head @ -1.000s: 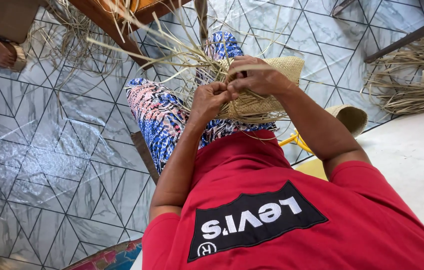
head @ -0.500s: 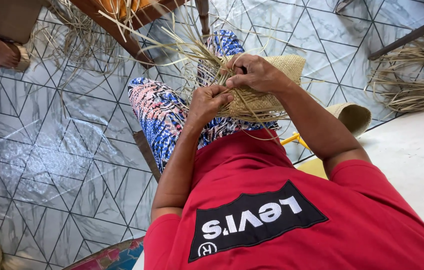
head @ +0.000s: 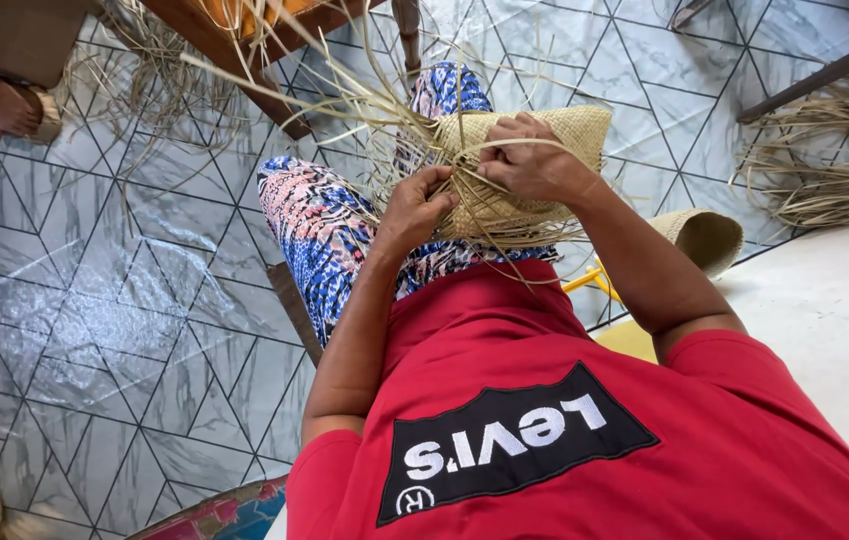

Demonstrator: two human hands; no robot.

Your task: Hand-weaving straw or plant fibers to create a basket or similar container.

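Observation:
On my lap, over patterned trousers [head: 319, 230], rests a half-woven straw piece [head: 554, 135], tan and basket-like, with long loose strands [head: 344, 90] fanning out to the upper left. My left hand [head: 414, 208] pinches strands at the piece's lower left edge. My right hand [head: 534, 160] grips the woven part from above, fingers curled over strands. The two hands almost touch. A red shirt [head: 544, 400] fills the lower frame.
A second woven straw piece [head: 704, 235] lies on the tiled floor [head: 94, 330] at my right. A heap of dry straw [head: 834, 170] sits at the far right. Wooden furniture legs [head: 244, 60] stand at the top, another person's foot [head: 9, 105] at top left.
My hands have shifted slightly on the weave, pulling strands tighter; the loose strands have swung a little. The woven piece stays on my lap.

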